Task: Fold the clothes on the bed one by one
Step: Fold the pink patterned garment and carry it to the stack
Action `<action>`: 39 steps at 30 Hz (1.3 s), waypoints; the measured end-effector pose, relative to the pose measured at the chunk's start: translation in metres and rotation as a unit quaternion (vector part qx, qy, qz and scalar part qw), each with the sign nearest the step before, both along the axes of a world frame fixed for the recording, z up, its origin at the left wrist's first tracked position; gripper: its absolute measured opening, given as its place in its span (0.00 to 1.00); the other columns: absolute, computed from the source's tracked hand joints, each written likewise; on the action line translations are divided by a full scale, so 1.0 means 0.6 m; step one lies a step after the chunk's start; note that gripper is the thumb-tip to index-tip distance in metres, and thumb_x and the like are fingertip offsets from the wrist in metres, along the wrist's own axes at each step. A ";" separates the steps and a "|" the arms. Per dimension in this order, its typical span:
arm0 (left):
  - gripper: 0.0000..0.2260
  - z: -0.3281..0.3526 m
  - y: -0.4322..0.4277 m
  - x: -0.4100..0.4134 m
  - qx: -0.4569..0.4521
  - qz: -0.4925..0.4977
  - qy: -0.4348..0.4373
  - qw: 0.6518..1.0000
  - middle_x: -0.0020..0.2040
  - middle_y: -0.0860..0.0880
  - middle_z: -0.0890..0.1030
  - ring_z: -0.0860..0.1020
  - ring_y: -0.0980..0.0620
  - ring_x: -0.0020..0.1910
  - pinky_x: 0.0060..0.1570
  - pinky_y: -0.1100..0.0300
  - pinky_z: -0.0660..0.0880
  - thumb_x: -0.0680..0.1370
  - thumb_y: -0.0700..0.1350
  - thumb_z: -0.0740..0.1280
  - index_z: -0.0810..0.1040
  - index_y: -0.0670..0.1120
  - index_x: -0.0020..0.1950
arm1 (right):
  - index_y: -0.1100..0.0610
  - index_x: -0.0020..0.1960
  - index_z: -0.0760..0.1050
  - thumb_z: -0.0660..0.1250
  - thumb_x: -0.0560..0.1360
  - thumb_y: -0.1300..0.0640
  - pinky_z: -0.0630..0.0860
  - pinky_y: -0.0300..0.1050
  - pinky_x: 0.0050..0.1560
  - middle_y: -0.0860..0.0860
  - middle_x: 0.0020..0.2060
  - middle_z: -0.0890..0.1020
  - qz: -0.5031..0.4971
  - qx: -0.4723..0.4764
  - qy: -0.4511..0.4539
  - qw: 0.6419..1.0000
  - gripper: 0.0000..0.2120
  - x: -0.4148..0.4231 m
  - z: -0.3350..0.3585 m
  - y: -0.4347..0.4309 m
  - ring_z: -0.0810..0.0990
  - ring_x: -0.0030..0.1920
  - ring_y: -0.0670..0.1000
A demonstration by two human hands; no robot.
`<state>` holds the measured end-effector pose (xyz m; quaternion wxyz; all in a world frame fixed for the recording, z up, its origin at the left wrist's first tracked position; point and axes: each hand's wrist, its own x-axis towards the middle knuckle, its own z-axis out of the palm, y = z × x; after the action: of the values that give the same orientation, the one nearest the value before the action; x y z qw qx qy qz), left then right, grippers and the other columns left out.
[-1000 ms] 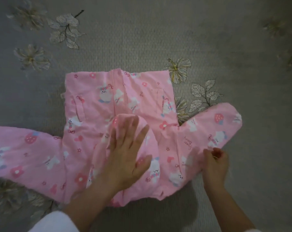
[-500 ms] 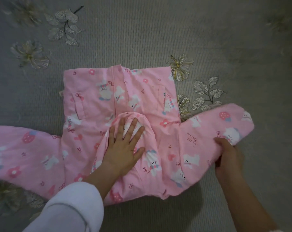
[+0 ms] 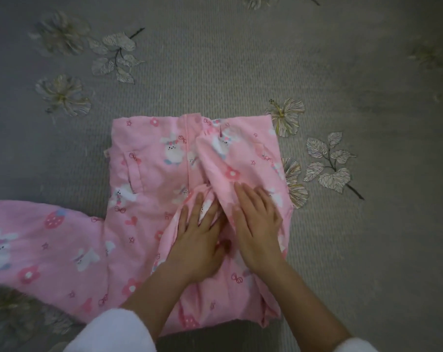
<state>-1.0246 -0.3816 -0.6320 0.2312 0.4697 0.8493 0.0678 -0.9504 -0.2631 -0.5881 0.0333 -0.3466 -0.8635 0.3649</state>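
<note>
A: So, where does the pink garment (image 3: 164, 199) lie?

B: Flat on the grey bedspread (image 3: 215, 59), its body in front of the person. One sleeve is already folded in over the body's right half; the other sleeve (image 3: 37, 245) runs out sideways to the left of the body, its long axis across the view.

A: And the hands?

B: Both rest on the body near its middle, just beside each other. The left hand (image 3: 197, 240) lies flat with fingers spread, pressing the bunched hood. The right hand (image 3: 256, 224) lies flat on the folded-in sleeve, fingers extended. Neither grips anything.

A: Which hand takes the loose sleeve?

B: I judge the left; it is nearer, and the sleeve lies straight out to its left side.
</note>
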 end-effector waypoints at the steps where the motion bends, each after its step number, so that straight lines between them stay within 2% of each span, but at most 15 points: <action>1: 0.34 0.008 -0.007 -0.002 0.020 -0.001 -0.009 1.000 0.76 0.56 0.32 0.28 0.50 0.74 0.72 0.49 0.30 0.78 0.54 0.56 0.37 0.58 0.76 | 0.42 0.74 0.58 0.48 0.79 0.45 0.45 0.50 0.74 0.45 0.75 0.61 0.020 0.031 -0.013 0.999 0.24 0.007 -0.005 -0.002 0.51 0.77 0.49; 4: 0.28 0.027 -0.037 -0.001 0.075 -0.002 0.004 0.997 0.78 0.56 0.43 0.39 0.52 0.77 0.75 0.49 0.43 0.78 0.51 0.54 0.50 0.54 0.77 | 0.30 0.71 0.44 0.41 0.75 0.34 0.35 0.57 0.74 0.39 0.76 0.45 0.062 0.052 -0.065 0.995 0.25 0.014 -0.017 -0.005 0.35 0.76 0.48; 6: 0.26 0.032 -0.060 0.010 0.081 0.030 0.028 0.996 0.79 0.51 0.52 0.47 0.48 0.78 0.74 0.48 0.51 0.78 0.51 0.54 0.57 0.50 0.77 | 0.24 0.69 0.38 0.41 0.71 0.28 0.31 0.61 0.70 0.39 0.76 0.40 0.060 0.028 -0.084 0.994 0.27 0.003 -0.024 -0.010 0.30 0.75 0.50; 8: 0.27 0.030 -0.085 0.021 0.070 0.109 0.025 0.991 0.78 0.50 0.52 0.48 0.48 0.77 0.74 0.50 0.48 0.78 0.52 0.53 0.54 0.51 0.77 | 0.23 0.69 0.38 0.44 0.67 0.23 0.31 0.66 0.69 0.41 0.77 0.39 0.061 0.012 -0.088 0.994 0.32 -0.011 -0.032 -0.018 0.30 0.75 0.53; 13: 0.29 0.008 -0.149 0.022 0.062 0.295 -0.063 0.951 0.78 0.53 0.44 0.37 0.56 0.76 0.72 0.63 0.33 0.76 0.62 0.40 0.41 0.54 0.75 | 0.30 0.71 0.33 0.52 0.66 0.22 0.35 0.75 0.66 0.49 0.77 0.36 0.102 0.073 -0.176 0.976 0.42 -0.034 -0.067 -0.031 0.33 0.74 0.64; 18: 0.28 0.007 -0.179 0.001 0.103 0.373 -0.020 0.922 0.79 0.50 0.45 0.39 0.51 0.77 0.73 0.57 0.33 0.79 0.60 0.43 0.45 0.52 0.78 | 0.33 0.69 0.24 0.51 0.66 0.23 0.39 0.78 0.64 0.54 0.76 0.35 0.136 0.115 -0.246 0.953 0.45 -0.045 -0.081 -0.031 0.34 0.73 0.69; 20: 0.28 0.005 -0.196 -0.021 0.101 0.494 -0.004 0.863 0.79 0.46 0.42 0.39 0.48 0.77 0.73 0.51 0.35 0.81 0.56 0.52 0.46 0.51 0.78 | 0.34 0.65 0.19 0.46 0.64 0.21 0.42 0.79 0.63 0.55 0.76 0.35 0.147 0.122 -0.270 0.944 0.45 -0.049 -0.081 -0.027 0.35 0.73 0.70; 22: 0.33 0.007 -0.222 -0.047 0.101 0.629 0.013 0.771 0.78 0.42 0.42 0.42 0.42 0.77 0.73 0.45 0.41 0.79 0.52 0.61 0.46 0.49 0.79 | 0.35 0.61 0.14 0.42 0.61 0.20 0.44 0.79 0.63 0.56 0.76 0.34 0.154 0.129 -0.290 0.936 0.45 -0.053 -0.081 -0.025 0.36 0.73 0.71; 26: 0.41 0.007 -0.300 -0.100 0.147 0.866 -0.064 0.474 0.76 0.38 0.55 0.59 0.37 0.72 0.68 0.42 0.62 0.72 0.51 0.70 0.49 0.49 0.78 | 0.36 0.57 0.12 0.38 0.59 0.20 0.46 0.79 0.63 0.57 0.76 0.34 0.167 0.136 -0.310 0.926 0.43 -0.058 -0.079 -0.024 0.37 0.73 0.71; 28: 0.38 -0.001 -0.336 -0.118 0.210 0.893 -0.140 0.373 0.70 0.40 0.68 0.72 0.42 0.64 0.59 0.46 0.74 0.71 0.51 0.72 0.58 0.45 0.76 | 0.36 0.57 0.12 0.39 0.61 0.20 0.47 0.79 0.63 0.57 0.76 0.34 0.173 0.138 -0.316 0.923 0.43 -0.059 -0.078 -0.023 0.37 0.73 0.71; 29: 0.35 -0.002 -0.349 -0.124 0.264 0.879 -0.183 0.352 0.67 0.42 0.74 0.77 0.45 0.59 0.52 0.49 0.77 0.70 0.49 0.73 0.63 0.43 0.73 | 0.36 0.57 0.12 0.38 0.60 0.20 0.47 0.79 0.63 0.57 0.76 0.34 0.176 0.138 -0.320 0.921 0.43 -0.059 -0.077 -0.022 0.37 0.73 0.71; 31: 0.25 0.015 -0.356 -0.132 0.344 0.835 -0.242 0.354 0.58 0.44 0.80 0.81 0.49 0.48 0.42 0.53 0.78 0.70 0.44 0.74 0.73 0.41 0.65 | 0.36 0.57 0.12 0.37 0.60 0.20 0.47 0.79 0.63 0.57 0.75 0.33 0.181 0.136 -0.328 0.917 0.43 -0.060 -0.075 -0.021 0.37 0.73 0.71; 33: 0.14 0.044 -0.345 -0.132 0.370 0.807 -0.207 0.410 0.54 0.44 0.83 0.81 0.51 0.41 0.39 0.57 0.77 0.69 0.44 0.73 0.79 0.44 0.53 | 0.36 0.57 0.12 0.36 0.58 0.20 0.48 0.79 0.63 0.57 0.75 0.33 0.186 0.133 -0.331 0.916 0.42 -0.061 -0.073 -0.022 0.37 0.73 0.71; 36: 0.10 0.095 -0.302 -0.120 0.323 0.726 -0.015 0.606 0.48 0.43 0.82 0.80 0.45 0.45 0.43 0.55 0.74 0.70 0.49 0.66 0.78 0.45 0.47 | 0.37 0.58 0.12 0.33 0.56 0.20 0.49 0.78 0.63 0.57 0.76 0.34 0.187 0.136 -0.329 0.915 0.43 -0.062 -0.070 -0.024 0.38 0.73 0.71; 39: 0.20 0.112 -0.233 -0.097 0.342 0.549 0.046 0.761 0.60 0.38 0.74 0.73 0.42 0.60 0.61 0.51 0.69 0.77 0.49 0.61 0.75 0.35 0.60 | 0.38 0.59 0.12 0.37 0.60 0.21 0.50 0.78 0.64 0.57 0.76 0.34 0.186 0.146 -0.330 0.914 0.43 -0.061 -0.071 -0.023 0.39 0.73 0.71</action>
<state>-1.0826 -0.5215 -0.5650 -0.0612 -0.0268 0.8917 0.4477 -0.9868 -0.2772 -0.6307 -0.2723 -0.2718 -0.9177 0.0991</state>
